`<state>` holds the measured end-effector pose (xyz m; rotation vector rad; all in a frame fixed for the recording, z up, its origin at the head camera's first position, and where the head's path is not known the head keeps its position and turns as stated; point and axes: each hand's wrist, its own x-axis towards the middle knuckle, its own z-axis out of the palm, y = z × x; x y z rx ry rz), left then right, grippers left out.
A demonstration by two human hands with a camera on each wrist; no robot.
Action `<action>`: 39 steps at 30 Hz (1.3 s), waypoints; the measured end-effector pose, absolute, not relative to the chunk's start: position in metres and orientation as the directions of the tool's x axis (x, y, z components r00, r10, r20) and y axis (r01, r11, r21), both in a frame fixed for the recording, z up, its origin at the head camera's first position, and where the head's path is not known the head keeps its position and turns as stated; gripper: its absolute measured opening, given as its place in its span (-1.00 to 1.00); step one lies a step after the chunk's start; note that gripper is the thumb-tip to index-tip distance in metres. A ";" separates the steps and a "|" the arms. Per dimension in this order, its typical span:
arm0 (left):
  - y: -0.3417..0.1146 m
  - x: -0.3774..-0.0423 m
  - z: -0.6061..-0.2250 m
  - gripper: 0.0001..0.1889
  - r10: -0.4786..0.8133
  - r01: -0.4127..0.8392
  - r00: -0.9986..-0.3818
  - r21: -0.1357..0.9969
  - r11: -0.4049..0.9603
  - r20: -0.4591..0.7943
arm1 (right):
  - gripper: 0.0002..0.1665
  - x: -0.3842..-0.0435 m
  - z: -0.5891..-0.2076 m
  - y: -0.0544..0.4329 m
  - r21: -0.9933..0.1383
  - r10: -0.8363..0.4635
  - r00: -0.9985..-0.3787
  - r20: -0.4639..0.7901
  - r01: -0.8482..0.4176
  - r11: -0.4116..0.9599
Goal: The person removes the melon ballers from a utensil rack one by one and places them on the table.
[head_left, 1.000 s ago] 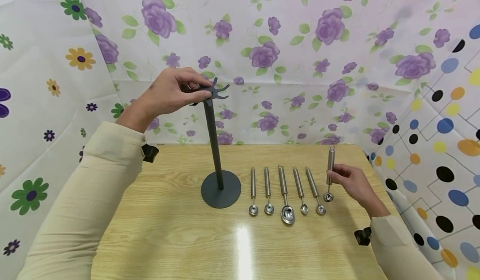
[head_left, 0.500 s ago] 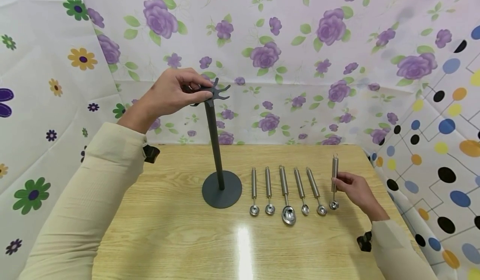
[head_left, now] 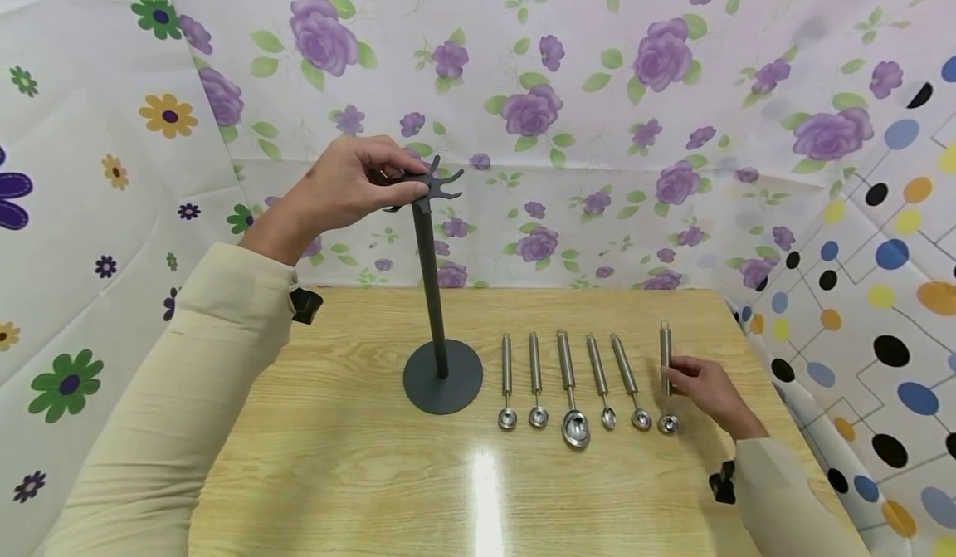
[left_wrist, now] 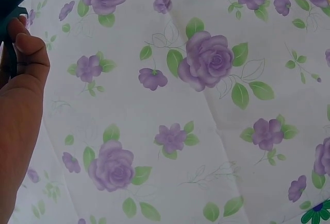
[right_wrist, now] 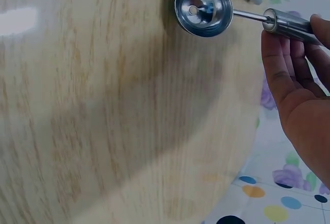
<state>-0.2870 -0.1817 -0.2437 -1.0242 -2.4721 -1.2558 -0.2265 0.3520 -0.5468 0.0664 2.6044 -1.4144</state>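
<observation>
At the upper left of the head view, my left hand [head_left: 362, 182] grips the hooked top of a dark grey utensil stand [head_left: 431, 291]. Its curved arms stick out past the fingertips, and its round base rests on the table. Over on the right, my right hand [head_left: 702, 387] pinches the steel handle of a melon baller [head_left: 665, 354]. Its round bowl, with a small hole in it, hangs low over the wood in the right wrist view. The left wrist view catches my left fingers [left_wrist: 32, 54] curled against the dark stand.
Several steel scoops lie in a row between stand and right hand, including a larger oval scoop [head_left: 575, 428] and a small narrow one [head_left: 608, 417]. The wooden table [head_left: 358, 474] ends at a flowered cloth [head_left: 568, 233] behind; a dotted cloth [head_left: 889, 349] hangs at the right.
My right hand has lowered the melon baller toward the table, bringing it nearer me and slightly right, level with the row. The left hand keeps its grip on the stand.
</observation>
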 end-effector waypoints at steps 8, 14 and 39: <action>-0.184 -0.287 -0.245 -0.78 0.488 0.647 -0.751 0.645 0.407 0.445 | -0.35 -0.233 -0.559 0.356 -0.837 -0.044 -0.979 -0.198 0.146 0.527; -0.184 -0.287 -0.245 -0.78 0.494 0.646 -0.749 0.656 0.392 0.442 | -0.37 -0.240 -0.565 0.356 -0.822 -0.013 -0.972 -0.235 0.192 0.536; -0.187 -0.284 -0.244 -0.77 0.486 0.628 -0.761 0.675 0.387 0.429 | -0.43 -0.260 -0.574 0.348 -0.758 0.033 -0.952 -0.304 0.263 0.596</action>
